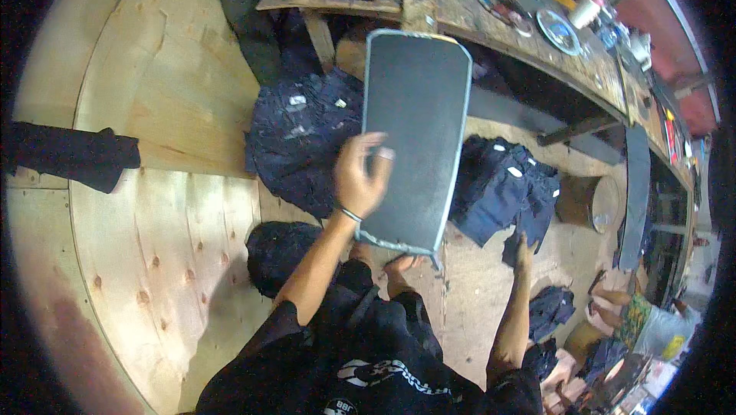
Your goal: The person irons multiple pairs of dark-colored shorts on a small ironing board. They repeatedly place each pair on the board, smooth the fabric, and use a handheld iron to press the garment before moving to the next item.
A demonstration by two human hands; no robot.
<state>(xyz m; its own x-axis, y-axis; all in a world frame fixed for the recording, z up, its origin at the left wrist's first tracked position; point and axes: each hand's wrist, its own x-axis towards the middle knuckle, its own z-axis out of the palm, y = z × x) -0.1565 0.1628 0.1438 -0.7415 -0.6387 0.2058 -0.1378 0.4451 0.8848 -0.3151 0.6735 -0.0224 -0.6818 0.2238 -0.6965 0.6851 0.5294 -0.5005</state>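
Note:
A long dark-grey board with a pale blue edge juts toward me from the workbench. Above its left side is my left hand, slightly blurred, its thumb and fingers apart and nothing in it. To the right of the board lies a heap of dark navy garments with white tags. My right hand grips the lower corner of one dark garment there; the cloth partly hides its fingers. Left of the board sits another pile of dark garments, also bearing white tags.
The wooden workbench holds a cone of thread, a roll of clear tape and clutter. A round drum stands under it. A black cloth hangs at the left. Another person sits far right.

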